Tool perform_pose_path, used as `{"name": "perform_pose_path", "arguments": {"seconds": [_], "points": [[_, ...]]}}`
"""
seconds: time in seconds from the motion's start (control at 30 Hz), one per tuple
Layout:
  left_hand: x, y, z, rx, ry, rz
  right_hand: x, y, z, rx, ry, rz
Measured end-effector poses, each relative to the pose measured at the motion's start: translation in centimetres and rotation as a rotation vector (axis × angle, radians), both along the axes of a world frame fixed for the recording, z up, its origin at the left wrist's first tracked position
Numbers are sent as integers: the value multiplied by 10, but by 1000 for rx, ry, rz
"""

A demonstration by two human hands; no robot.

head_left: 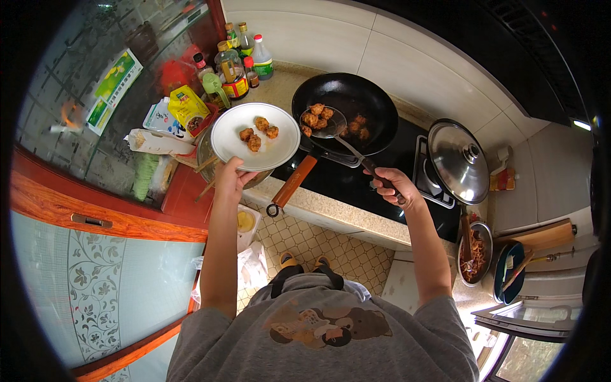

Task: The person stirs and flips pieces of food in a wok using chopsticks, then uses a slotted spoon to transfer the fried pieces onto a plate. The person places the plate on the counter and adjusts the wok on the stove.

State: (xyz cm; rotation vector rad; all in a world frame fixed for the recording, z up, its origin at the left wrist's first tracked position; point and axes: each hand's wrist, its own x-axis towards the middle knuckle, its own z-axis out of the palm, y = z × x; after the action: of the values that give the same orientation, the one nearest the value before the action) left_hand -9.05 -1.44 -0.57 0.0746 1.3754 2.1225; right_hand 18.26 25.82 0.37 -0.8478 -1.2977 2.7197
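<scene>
My left hand point(232, 180) grips the near rim of a white plate point(281, 155) that bears several browned fried balls point(254, 143). In my right hand point(395, 187) is the dark handle of a skimmer point(353, 149). Its round head holds several more fried balls point(317, 118) over the left side of a black wok point(377, 105). Other balls lie in the wok, right of the skimmer. The wok's wooden handle point(296, 180) points towards me, between my hands. Partly hidden below the plate is a metal bowl point(206, 155) with wooden chopsticks point(205, 188) at it.
Bottles point(262, 59) and food packets point(188, 109) stand at the back left. A lidded pan point(458, 160) sits on the right burner. Beyond it are a metal bowl of shredded food point(477, 258) and a dark blue bin point(515, 286). The stone counter edge point(334, 207) runs before me.
</scene>
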Motion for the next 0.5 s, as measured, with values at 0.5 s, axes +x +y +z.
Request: {"name": "perform_pose_path", "arguments": {"seconds": [0.5], "points": [[4, -6, -3, -36, -6, -16, 18, 23, 45, 254, -145, 145]]}}
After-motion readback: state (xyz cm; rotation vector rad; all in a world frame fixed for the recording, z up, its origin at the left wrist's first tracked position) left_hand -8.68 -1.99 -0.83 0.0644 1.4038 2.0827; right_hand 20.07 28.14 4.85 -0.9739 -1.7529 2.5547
